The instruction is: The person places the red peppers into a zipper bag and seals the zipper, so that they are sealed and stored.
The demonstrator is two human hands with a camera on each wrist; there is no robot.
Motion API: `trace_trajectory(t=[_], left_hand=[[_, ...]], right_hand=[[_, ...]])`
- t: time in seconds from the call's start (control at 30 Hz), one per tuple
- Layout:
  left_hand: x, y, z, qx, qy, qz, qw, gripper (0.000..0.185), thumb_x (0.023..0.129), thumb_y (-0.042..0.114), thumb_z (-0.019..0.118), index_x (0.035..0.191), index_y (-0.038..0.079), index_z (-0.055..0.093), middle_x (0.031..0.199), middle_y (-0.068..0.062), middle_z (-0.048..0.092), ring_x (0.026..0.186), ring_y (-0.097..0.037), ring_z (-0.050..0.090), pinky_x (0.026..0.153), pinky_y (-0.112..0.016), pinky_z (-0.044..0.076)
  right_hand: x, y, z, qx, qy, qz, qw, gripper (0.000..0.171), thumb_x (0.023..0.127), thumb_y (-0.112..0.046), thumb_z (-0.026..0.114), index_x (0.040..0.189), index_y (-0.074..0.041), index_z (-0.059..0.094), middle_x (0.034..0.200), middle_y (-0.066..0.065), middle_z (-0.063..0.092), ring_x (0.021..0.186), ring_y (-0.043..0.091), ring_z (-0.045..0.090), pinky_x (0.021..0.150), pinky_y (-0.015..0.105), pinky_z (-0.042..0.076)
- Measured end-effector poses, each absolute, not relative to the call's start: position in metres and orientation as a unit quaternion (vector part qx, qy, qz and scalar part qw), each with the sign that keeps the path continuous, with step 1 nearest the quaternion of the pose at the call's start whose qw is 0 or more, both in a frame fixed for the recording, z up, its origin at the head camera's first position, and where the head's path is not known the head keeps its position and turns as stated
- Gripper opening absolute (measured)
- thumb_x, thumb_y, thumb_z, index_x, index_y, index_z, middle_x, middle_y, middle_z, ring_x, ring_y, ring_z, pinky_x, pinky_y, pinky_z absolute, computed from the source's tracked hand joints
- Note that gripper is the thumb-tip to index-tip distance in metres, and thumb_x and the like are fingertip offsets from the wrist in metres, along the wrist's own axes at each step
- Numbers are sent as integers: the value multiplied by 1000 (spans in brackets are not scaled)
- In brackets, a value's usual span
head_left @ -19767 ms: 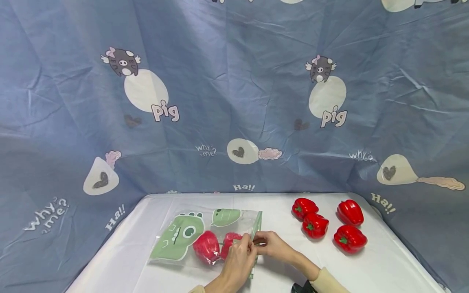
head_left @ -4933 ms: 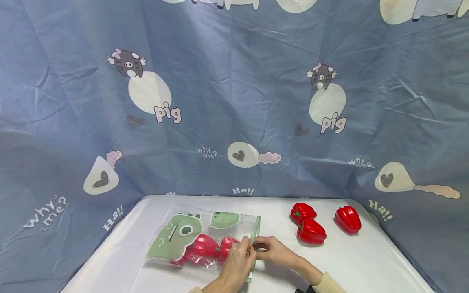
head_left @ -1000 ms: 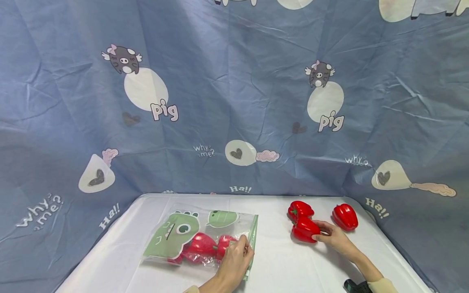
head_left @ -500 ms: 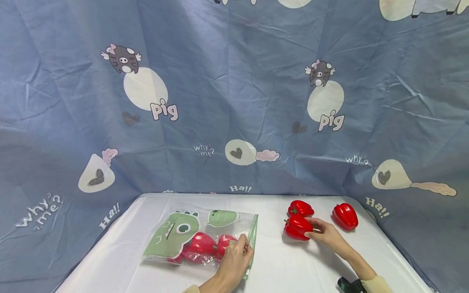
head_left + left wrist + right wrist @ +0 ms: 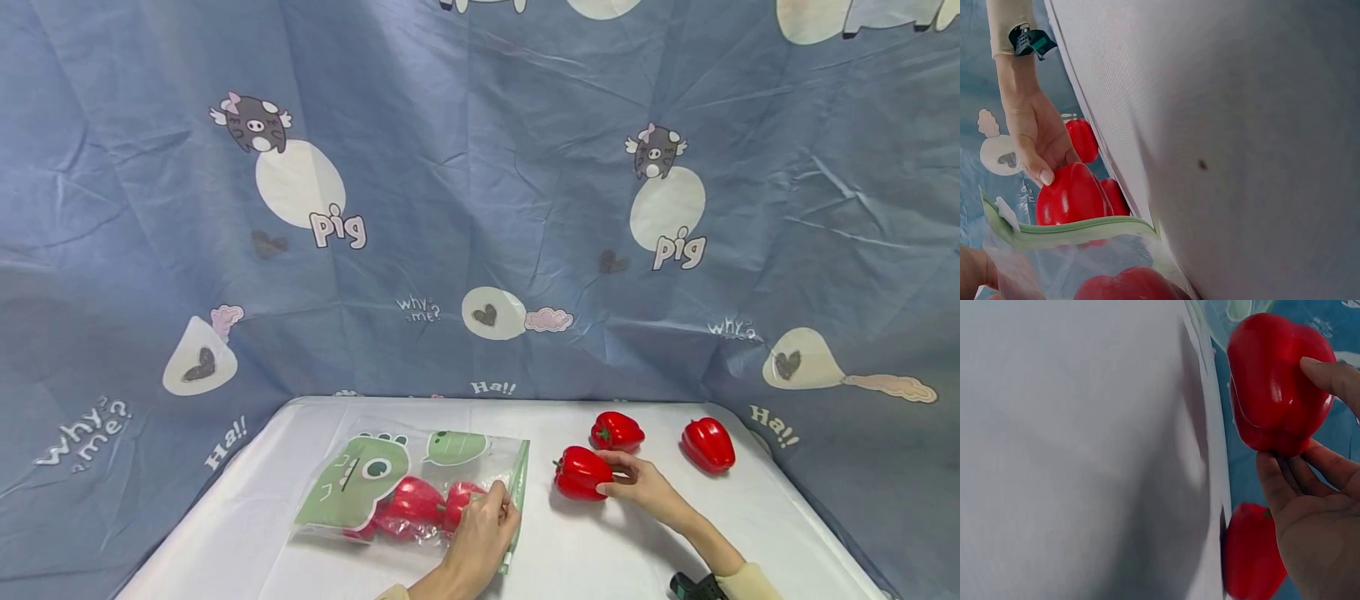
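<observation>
While gripped, red pepper (image 5: 580,473) between right-hand fingers (image 5: 621,478).

A wrinkled blue fabric backdrop (image 5: 480,208) printed with cartoon pigs hangs behind. A white cloth-covered surface (image 5: 600,550) stands before it, evenly lit.

Two bare hands, no rings seen. Cream long sleeves (image 5: 753,579) end at both wrists. Dark strap with teal tag (image 5: 1030,40) on right wrist.
</observation>
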State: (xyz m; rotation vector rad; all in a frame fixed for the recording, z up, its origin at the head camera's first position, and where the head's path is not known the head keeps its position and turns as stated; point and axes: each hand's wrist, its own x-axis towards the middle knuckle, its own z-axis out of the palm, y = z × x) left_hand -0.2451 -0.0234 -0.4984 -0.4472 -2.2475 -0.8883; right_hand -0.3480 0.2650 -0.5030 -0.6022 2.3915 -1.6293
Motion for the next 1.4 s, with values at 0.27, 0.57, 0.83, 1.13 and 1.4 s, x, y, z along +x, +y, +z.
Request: trace_trajectory(t=[0.27,0.57,0.83,1.13,1.4], left_hand=[[-246,-24,-498,-173,-864,-346,323,21,76,-1,64,74,14,50,57,10,54,53,7,41,45,-7,33],[-246,-24,-499,-173,-866,-351,312,19,77,1,63,75,14,50,58,10,54,53,7,41,44,-6,33],[-245,-24,-498,-178,-864,-349,317,20,76,1,64,75,14,50,59,10,53,54,6,42,47,-6,34],[-244,-25,-497,-176,-868,-346,310,19,78,2,64,76,14,50,59,10,53,55,5,43,48,-7,35],[-244,-24,-497,-175,-869,-343,312,18,78,2,64,78,14,51,60,9,55,55,5,44,47,-7,35]], right_hand=[[-346,244,-504,-235,797,-547,105,61,85,-18,70,135,8,45,134,27,52,119,40,55,87,27,53],[-344,220,-503,-247,795,-542,114,60,84,-20,73,133,4,50,131,22,56,117,34,57,89,28,53],[-343,207,-506,-245,791,-548,114,58,83,-17,74,132,3,51,130,20,57,118,34,57,91,28,52],[-343,195,-511,-253,796,-541,98,59,82,-19,75,131,5,51,128,21,58,115,33,58,89,28,52],[-342,182,-515,-242,786,-561,92,62,81,-15,75,132,9,48,129,25,56,116,36,58,89,29,53]])
